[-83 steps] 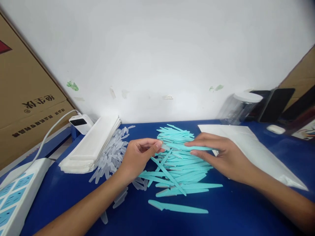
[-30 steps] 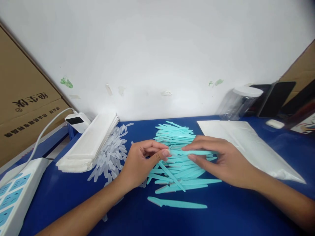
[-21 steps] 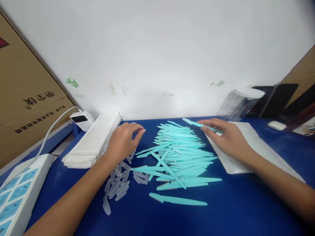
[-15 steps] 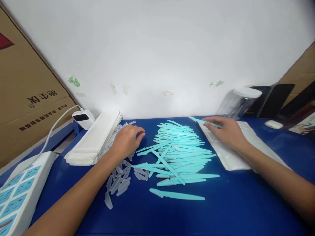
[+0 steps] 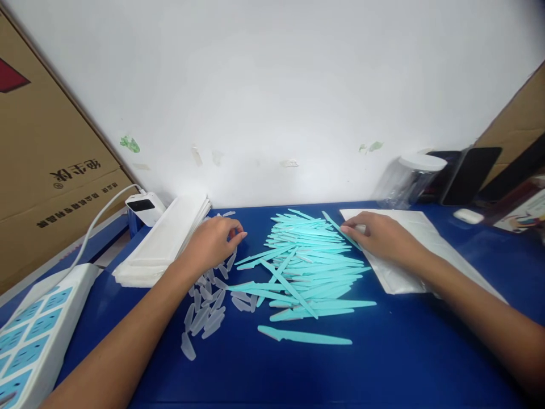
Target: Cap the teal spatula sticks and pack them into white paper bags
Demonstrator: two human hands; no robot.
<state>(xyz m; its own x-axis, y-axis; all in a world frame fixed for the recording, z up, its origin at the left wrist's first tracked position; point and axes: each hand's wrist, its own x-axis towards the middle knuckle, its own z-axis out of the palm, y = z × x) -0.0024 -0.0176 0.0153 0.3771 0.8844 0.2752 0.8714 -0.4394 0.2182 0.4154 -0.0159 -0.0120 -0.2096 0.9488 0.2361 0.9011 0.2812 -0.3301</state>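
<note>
My right hand (image 5: pixel 381 234) is closed on a teal eyebrow razor (image 5: pixel 336 225), which slants down towards the fingers over the left edge of a white padded sheet (image 5: pixel 409 218). My left hand (image 5: pixel 217 241) hovers over scattered translucent blade caps (image 5: pixel 208 315), its thumb and fingers curled together; whether something small is between them I cannot make out. Between both hands lies a heap of teal eyebrow razors (image 5: pixel 315 250), most of them roughly crosswise. One loose razor (image 5: pixel 304 336) rests nearest to me, apart from the heap.
On the blue table (image 5: pixel 298 378), left, are a stack of white folded sheets (image 5: pixel 159 241), a white device (image 5: pixel 145 209) with a cable and a power strip (image 5: pixel 46 324). A clear jar (image 5: pixel 406 182), a dark phone (image 5: pixel 470 176) and a white case (image 5: pixel 468 216) stand at right. A cardboard box (image 5: pixel 51 147) leans left.
The razor in my right hand has swung from nearly level to a steeper slant, and that hand has moved a little left and down. My left hand has shifted slightly left.
</note>
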